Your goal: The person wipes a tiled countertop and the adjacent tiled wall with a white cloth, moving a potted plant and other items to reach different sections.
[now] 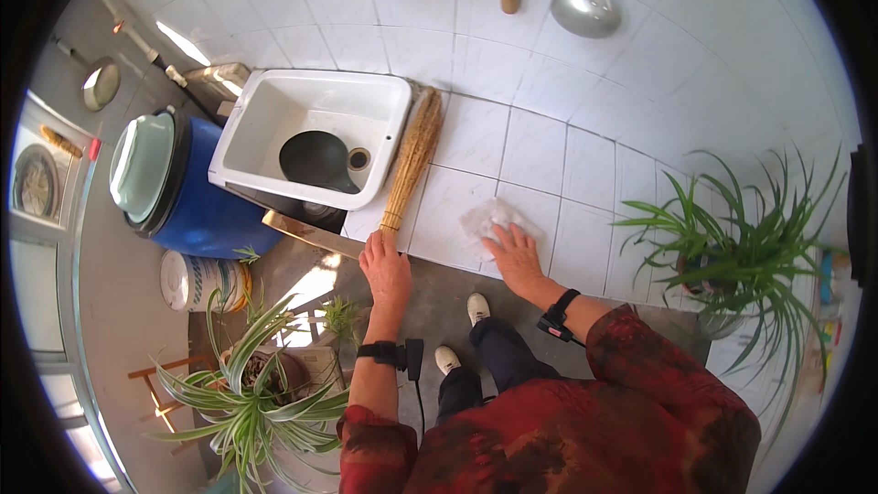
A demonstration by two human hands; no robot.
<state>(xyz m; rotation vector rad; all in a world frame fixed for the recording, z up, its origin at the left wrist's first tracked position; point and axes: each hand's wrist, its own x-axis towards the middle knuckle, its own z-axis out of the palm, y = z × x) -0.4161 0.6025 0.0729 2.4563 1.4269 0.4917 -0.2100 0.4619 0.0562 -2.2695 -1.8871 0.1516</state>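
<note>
My left hand is at the front edge of the tiled counter, over the lower end of a straw whisk broom. The broom lies along the right side of a white sink, bristles towards the wall; whether my fingers grip it I cannot tell. Flat on a whitish cloth on the tiles rests my right hand, its fingers spread. Inside the sink a dark ladle-shaped scoop lies beside the drain hole.
A potted spider plant stands at the counter's right; another is at lower left. Left of the sink are a blue barrel with a pale green basin on top and a white bucket. Metal ladles hang on the wall.
</note>
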